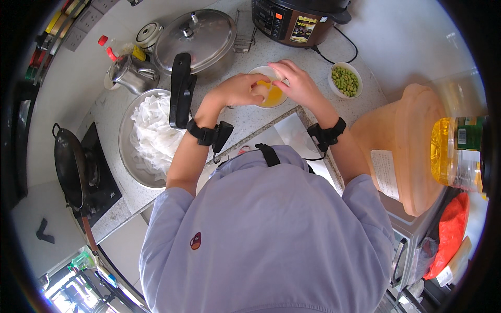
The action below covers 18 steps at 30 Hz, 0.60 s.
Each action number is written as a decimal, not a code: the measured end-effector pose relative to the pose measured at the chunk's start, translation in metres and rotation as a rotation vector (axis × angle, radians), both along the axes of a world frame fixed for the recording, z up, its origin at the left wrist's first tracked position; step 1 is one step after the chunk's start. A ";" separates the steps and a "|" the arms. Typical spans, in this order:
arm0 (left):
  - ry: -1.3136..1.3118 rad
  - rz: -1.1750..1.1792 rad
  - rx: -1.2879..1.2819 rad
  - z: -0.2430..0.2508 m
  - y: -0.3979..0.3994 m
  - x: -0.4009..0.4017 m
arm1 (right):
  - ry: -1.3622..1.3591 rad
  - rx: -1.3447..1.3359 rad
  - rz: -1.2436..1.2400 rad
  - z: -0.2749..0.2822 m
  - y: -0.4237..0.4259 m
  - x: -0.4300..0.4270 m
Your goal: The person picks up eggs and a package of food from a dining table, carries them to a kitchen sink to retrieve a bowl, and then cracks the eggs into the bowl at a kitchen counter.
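Note:
Both hands are over a small white bowl (256,70) that contains yellow egg (276,96). In the fingers of my left hand (236,90) is a pale eggshell piece (260,92), above the left side of the bowl. Another whitish shell piece (278,75) is pinched by my right hand (296,80) at the bowl's far right side; the fingers partly cover it. The two pieces are apart, with egg showing below them. The fingers hide part of the bowl's rim. A black strap with a device sits on each wrist.
Left of the bowl lies a metal basin (124,146) of white wide noodles (154,133). A lidded pressure cooker (195,39) stands behind, its black handle (181,90) jutting forward. To the right are a bowl of green beans (345,81) and an orange bin (383,129). An electric cooker (289,23) stands at the back.

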<state>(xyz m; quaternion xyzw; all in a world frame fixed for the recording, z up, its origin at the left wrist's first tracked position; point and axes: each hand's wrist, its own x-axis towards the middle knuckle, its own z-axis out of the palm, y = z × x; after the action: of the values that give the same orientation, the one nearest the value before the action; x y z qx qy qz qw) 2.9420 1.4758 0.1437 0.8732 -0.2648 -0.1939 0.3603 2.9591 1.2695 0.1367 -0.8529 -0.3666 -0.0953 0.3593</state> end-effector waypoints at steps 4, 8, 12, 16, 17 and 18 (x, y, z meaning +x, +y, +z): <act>-0.129 0.121 -0.238 -0.020 0.010 -0.003 | 0.058 0.179 -0.053 -0.010 -0.001 0.002; 0.030 0.354 -0.520 -0.024 0.011 -0.008 | 0.341 0.393 -0.156 -0.016 0.005 0.001; 0.488 0.453 -0.960 -0.027 0.000 -0.014 | 0.495 0.630 -0.189 -0.019 0.019 -0.005; 0.823 0.287 -1.358 -0.035 -0.006 -0.012 | 0.455 0.711 -0.124 -0.020 0.035 -0.018; 0.837 0.271 -1.346 -0.036 -0.006 -0.010 | 0.447 0.718 -0.143 -0.020 0.036 -0.020; 0.871 0.239 -1.372 -0.037 -0.006 -0.009 | 0.405 0.645 -0.192 -0.020 0.036 -0.023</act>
<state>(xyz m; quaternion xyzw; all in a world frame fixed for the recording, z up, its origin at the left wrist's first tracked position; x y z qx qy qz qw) 2.9329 1.4699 0.1070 0.3274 -0.0660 -0.2708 0.9028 2.9365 1.3050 0.1170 -0.7282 -0.1582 -0.0683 0.6633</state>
